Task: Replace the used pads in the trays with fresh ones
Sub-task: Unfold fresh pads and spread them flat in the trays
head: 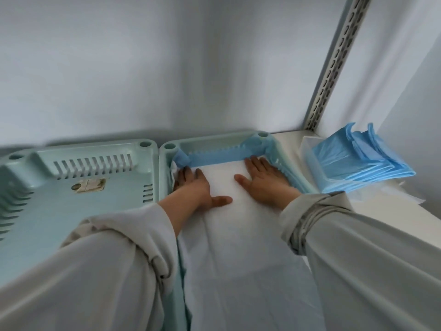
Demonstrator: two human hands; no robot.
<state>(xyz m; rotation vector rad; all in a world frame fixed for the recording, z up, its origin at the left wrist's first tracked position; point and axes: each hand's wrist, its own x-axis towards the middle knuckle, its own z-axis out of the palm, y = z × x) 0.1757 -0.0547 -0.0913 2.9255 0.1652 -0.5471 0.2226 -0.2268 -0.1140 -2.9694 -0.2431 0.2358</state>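
Two pale green plastic trays stand side by side on a shelf. The right tray [214,139] is lined with a white pad [238,247] whose blue edge runs up the far wall. My left hand [195,187] presses flat on the pad near the far left corner, fingers straight. My right hand [262,180] presses flat on it near the far right corner. The left tray [78,187] holds no pad; its bare bottom shows a small label.
A stack of folded blue pads [358,161] lies on the white shelf to the right of the trays. A perforated metal upright [334,68] rises at the back right corner. Grey walls close in behind the trays and on the right.
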